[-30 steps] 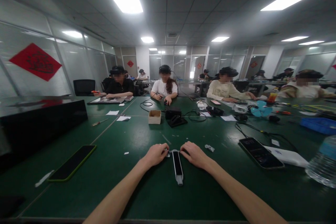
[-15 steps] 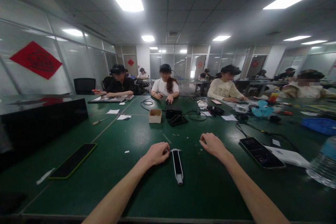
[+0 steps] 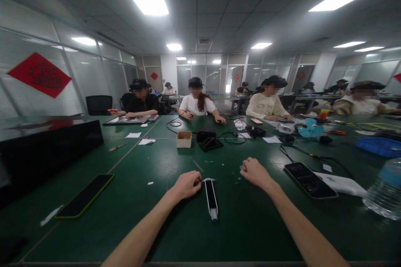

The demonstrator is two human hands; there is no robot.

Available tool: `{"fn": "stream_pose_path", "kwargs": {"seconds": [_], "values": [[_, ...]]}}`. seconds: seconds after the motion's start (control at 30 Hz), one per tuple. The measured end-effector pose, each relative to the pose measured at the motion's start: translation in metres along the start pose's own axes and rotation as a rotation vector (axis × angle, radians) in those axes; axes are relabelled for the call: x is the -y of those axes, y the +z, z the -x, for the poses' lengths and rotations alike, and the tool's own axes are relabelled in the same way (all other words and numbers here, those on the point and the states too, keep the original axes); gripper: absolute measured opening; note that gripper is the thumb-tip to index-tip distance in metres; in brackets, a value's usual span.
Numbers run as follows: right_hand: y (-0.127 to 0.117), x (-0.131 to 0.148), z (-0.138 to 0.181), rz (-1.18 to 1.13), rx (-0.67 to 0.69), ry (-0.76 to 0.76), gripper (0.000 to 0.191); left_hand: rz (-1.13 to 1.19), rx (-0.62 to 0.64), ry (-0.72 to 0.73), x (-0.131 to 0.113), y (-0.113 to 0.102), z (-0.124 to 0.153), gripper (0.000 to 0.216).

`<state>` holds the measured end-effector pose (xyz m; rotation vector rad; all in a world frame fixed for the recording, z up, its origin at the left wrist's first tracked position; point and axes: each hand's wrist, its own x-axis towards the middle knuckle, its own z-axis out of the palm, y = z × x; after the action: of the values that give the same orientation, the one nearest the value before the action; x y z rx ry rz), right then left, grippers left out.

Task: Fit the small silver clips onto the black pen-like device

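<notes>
A slim device with a white frame and a black middle lies lengthwise on the green table. A short thin crosspiece sticks out at its far end. Curled at the left tip of that crosspiece, my left hand has thumb and fingers closed on it. My right hand rests on the table to the right, fingers bent and pinched together; a tiny pale bit seems to be at the fingertips, too small to name. Several small clear ring-like bits lie beside that hand.
A green-edged phone lies left; another phone, a white box and a water bottle sit right. Ahead are a small cardboard box, a black stand, cables and a blue fan. Co-workers sit opposite.
My right hand's fingers have drawn in toward the thumb. My left hand and the device stay in place. Across the table, a co-worker's hand has moved to the right.
</notes>
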<state>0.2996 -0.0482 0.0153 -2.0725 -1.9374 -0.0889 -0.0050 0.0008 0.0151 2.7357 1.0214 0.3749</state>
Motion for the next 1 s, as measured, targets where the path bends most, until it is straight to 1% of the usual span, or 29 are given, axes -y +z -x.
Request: {"fn": "stream_pose_path", "kwargs": {"seconds": [0.07, 0.1, 0.17, 0.27, 0.33, 0.4, 0.57, 0.77, 1.0], "values": [[0.003, 0.012, 0.000, -0.091, -0.089, -0.115, 0.008, -0.007, 0.002, -0.007, -0.001, 0.001, 0.000, 0.014], [0.005, 0.020, 0.001, -0.144, -0.101, -0.167, 0.007, -0.009, 0.005, -0.012, -0.001, 0.001, 0.000, 0.014], [0.007, 0.036, 0.005, -0.242, -0.064, -0.237, 0.005, -0.012, 0.008, -0.019, -0.002, 0.001, 0.000, 0.014], [0.009, 0.057, 0.011, -0.347, 0.025, -0.306, 0.014, -0.019, -0.002, -0.012, -0.003, 0.001, 0.000, 0.013], [0.011, 0.067, 0.014, -0.379, 0.056, -0.350, 0.021, -0.025, -0.011, 0.000, -0.002, 0.002, 0.000, 0.012], [0.013, 0.074, 0.016, -0.383, 0.077, -0.382, 0.021, -0.030, -0.017, 0.003, -0.002, 0.003, 0.000, 0.011], [0.016, 0.078, 0.015, -0.381, 0.110, -0.422, 0.020, -0.025, -0.008, -0.014, -0.001, 0.004, 0.000, 0.012], [0.018, 0.078, 0.014, -0.389, 0.108, -0.411, 0.024, -0.030, -0.017, -0.011, -0.002, 0.004, 0.000, 0.012], [0.024, 0.079, 0.010, -0.378, 0.109, -0.411, 0.027, -0.007, -0.037, 0.026, 0.002, 0.006, -0.001, 0.009]]}}
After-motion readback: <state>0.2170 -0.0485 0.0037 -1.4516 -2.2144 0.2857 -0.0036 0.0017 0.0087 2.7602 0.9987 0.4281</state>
